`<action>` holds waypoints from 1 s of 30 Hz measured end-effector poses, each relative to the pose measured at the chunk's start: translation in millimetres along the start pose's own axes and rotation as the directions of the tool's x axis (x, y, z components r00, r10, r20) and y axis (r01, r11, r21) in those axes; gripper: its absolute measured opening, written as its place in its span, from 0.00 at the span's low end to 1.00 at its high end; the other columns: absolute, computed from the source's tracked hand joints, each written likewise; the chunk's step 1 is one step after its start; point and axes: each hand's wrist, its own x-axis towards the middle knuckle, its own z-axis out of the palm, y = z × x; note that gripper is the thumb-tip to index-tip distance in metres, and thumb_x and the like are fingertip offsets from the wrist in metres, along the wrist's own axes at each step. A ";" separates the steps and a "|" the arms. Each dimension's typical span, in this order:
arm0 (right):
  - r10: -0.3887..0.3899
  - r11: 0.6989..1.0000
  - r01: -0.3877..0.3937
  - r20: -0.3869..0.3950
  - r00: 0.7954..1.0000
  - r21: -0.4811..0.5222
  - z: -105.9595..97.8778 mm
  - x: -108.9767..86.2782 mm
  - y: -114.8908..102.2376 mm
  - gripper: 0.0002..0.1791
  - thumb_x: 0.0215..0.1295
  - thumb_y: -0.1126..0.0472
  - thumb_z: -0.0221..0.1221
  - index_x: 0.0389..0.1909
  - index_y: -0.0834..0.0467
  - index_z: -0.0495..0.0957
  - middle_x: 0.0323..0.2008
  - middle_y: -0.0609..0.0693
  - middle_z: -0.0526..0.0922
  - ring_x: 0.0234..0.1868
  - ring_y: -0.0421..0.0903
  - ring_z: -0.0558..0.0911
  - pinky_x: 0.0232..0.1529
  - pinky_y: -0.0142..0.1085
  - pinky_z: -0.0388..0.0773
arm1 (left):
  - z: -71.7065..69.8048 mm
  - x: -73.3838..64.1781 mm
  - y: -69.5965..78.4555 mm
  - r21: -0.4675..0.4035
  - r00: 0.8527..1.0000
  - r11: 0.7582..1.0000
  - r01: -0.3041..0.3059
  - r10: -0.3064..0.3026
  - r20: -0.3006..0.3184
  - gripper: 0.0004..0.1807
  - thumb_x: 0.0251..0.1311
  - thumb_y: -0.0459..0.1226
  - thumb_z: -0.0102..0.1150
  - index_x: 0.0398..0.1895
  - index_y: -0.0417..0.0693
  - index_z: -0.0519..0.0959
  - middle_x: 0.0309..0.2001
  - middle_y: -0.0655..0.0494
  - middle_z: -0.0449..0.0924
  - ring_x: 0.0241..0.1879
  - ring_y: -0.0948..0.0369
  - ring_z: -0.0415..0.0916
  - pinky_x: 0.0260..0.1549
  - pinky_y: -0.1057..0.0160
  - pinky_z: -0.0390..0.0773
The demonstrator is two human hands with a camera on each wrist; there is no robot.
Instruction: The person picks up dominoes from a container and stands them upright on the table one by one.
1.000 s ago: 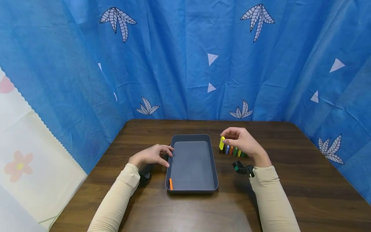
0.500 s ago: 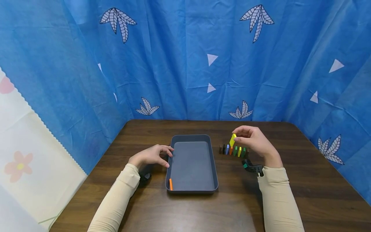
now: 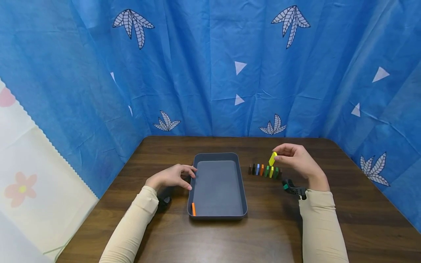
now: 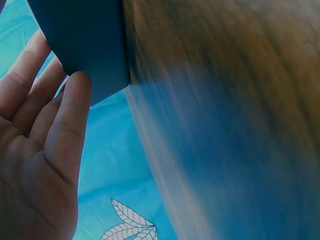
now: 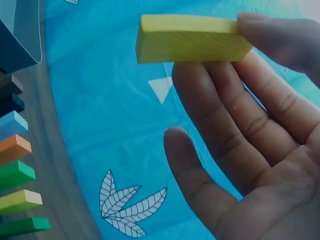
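Note:
My right hand (image 3: 297,160) pinches a yellow wooden domino (image 3: 272,159) between thumb and fingertips. In the right wrist view the held domino (image 5: 192,46) lies lengthwise, thumb at its right end. Just beneath it in the head view, several dominoes stand on edge in a row, among them a blue one (image 3: 257,169), an orange one (image 3: 261,170) and another yellow one (image 3: 271,172). My left hand (image 3: 171,176) is at the left rim of a dark grey tray (image 3: 244,193), fingers loosely bent, thumb apart. An orange domino (image 3: 193,209) leans in the tray's near left corner.
The tray stands mid-way on a dark wooden table (image 3: 217,241), left of the domino row. A blue curtain (image 3: 210,73) hangs behind the table and down both sides. A black wrist strap (image 3: 294,189) sits below the right hand.
My right hand has moved to the right along the row with the yellow domino, from above its left end to above the other yellow one. The left hand and tray stay put.

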 end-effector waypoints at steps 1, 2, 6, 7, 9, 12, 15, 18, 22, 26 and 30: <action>0.001 1.000 -0.001 -0.006 1.000 -0.007 -0.9 -0.3 1.4 0.19 0.68 0.61 0.64 0.52 0.70 0.76 0.36 0.41 0.86 0.36 0.42 0.86 0.41 0.30 0.85 | 0.1 -0.2 0.3 -0.002 1.000 1.000 0.002 -0.002 0.000 0.20 0.54 0.41 0.75 0.49 0.46 0.83 0.71 0.47 0.69 0.70 0.43 0.67 0.67 0.43 0.69; 0.001 1.000 -0.001 -0.010 1.000 -0.016 -2.1 -0.7 2.9 0.19 0.68 0.61 0.63 0.52 0.70 0.76 0.36 0.40 0.86 0.37 0.43 0.86 0.42 0.30 0.85 | 0.0 0.2 -0.2 0.001 1.000 1.000 -0.001 0.001 0.000 0.20 0.54 0.41 0.75 0.49 0.46 0.83 0.71 0.46 0.69 0.70 0.43 0.67 0.67 0.43 0.70; 0.002 0.999 -0.003 -0.030 1.000 -0.040 -5.9 -2.5 8.6 0.18 0.68 0.60 0.63 0.51 0.69 0.76 0.36 0.40 0.86 0.38 0.42 0.86 0.43 0.30 0.85 | 0.0 0.2 -0.8 0.003 1.000 1.000 -0.005 0.005 0.002 0.20 0.54 0.41 0.75 0.49 0.45 0.83 0.71 0.46 0.69 0.70 0.43 0.68 0.67 0.43 0.70; 0.006 0.999 -0.008 -0.035 0.999 -0.043 -6.8 -3.1 10.0 0.18 0.68 0.60 0.63 0.51 0.68 0.76 0.36 0.40 0.86 0.38 0.42 0.86 0.43 0.30 0.85 | -0.1 0.0 -0.8 0.002 1.000 1.000 -0.005 0.005 0.003 0.20 0.54 0.41 0.75 0.49 0.45 0.83 0.71 0.46 0.69 0.70 0.43 0.68 0.67 0.43 0.70; 0.013 0.999 -0.015 -0.039 0.999 -0.047 -8.7 -4.4 12.3 0.18 0.68 0.60 0.63 0.51 0.68 0.77 0.36 0.40 0.86 0.38 0.41 0.86 0.43 0.29 0.85 | -0.2 -0.7 -0.5 -0.003 1.000 1.000 -0.004 0.004 0.005 0.20 0.54 0.41 0.75 0.49 0.45 0.83 0.71 0.46 0.69 0.70 0.43 0.68 0.67 0.44 0.70; 0.027 0.999 -0.029 -0.041 0.999 -0.046 -11.2 -5.6 15.1 0.18 0.69 0.60 0.63 0.52 0.68 0.76 0.37 0.40 0.86 0.38 0.41 0.85 0.43 0.28 0.84 | -0.5 -0.8 -0.9 -0.006 1.000 1.000 -0.005 0.005 0.003 0.21 0.54 0.41 0.75 0.49 0.44 0.83 0.71 0.46 0.69 0.69 0.42 0.67 0.67 0.43 0.70; 0.032 0.998 -0.034 -0.044 0.999 -0.048 -13.8 -6.1 17.5 0.19 0.69 0.59 0.63 0.52 0.69 0.76 0.37 0.39 0.85 0.38 0.41 0.85 0.44 0.28 0.84 | -0.4 -0.9 -1.2 -0.019 1.000 1.000 0.004 -0.004 0.000 0.21 0.54 0.41 0.75 0.49 0.44 0.83 0.71 0.46 0.69 0.69 0.41 0.67 0.67 0.42 0.70; 0.036 0.998 -0.040 -0.054 0.998 -0.058 -16.6 -7.4 19.4 0.19 0.69 0.59 0.63 0.53 0.69 0.76 0.37 0.39 0.85 0.38 0.41 0.85 0.44 0.29 0.84 | 0.1 -0.3 -2.2 -0.032 1.000 0.999 0.011 -0.011 -0.002 0.21 0.53 0.41 0.75 0.49 0.45 0.83 0.71 0.47 0.69 0.70 0.42 0.67 0.67 0.43 0.70; 0.059 0.993 -0.066 -0.072 0.996 -0.093 -21.0 -10.6 21.9 0.19 0.69 0.58 0.62 0.54 0.68 0.76 0.37 0.38 0.84 0.38 0.41 0.84 0.44 0.28 0.84 | -0.4 0.7 -3.0 -0.045 1.000 0.999 0.016 -0.016 -0.005 0.21 0.53 0.42 0.76 0.49 0.46 0.83 0.71 0.48 0.69 0.70 0.42 0.67 0.67 0.43 0.70; 0.089 0.986 -0.101 -0.090 0.992 -0.133 -25.4 -14.5 24.2 0.20 0.70 0.57 0.61 0.55 0.67 0.76 0.38 0.36 0.83 0.39 0.41 0.84 0.44 0.26 0.82 | -0.3 1.2 -3.1 -0.054 1.000 0.998 0.026 -0.026 -0.005 0.21 0.52 0.42 0.76 0.49 0.46 0.83 0.71 0.48 0.69 0.70 0.42 0.67 0.67 0.43 0.69; 0.106 0.981 -0.121 -0.101 0.989 -0.153 -28.7 -18.3 26.4 0.20 0.71 0.57 0.61 0.55 0.67 0.76 0.39 0.36 0.83 0.39 0.39 0.83 0.44 0.25 0.81 | 0.2 2.4 -4.1 -0.044 0.999 0.998 0.033 -0.033 -0.006 0.21 0.52 0.42 0.76 0.49 0.47 0.83 0.71 0.50 0.69 0.70 0.43 0.67 0.68 0.44 0.69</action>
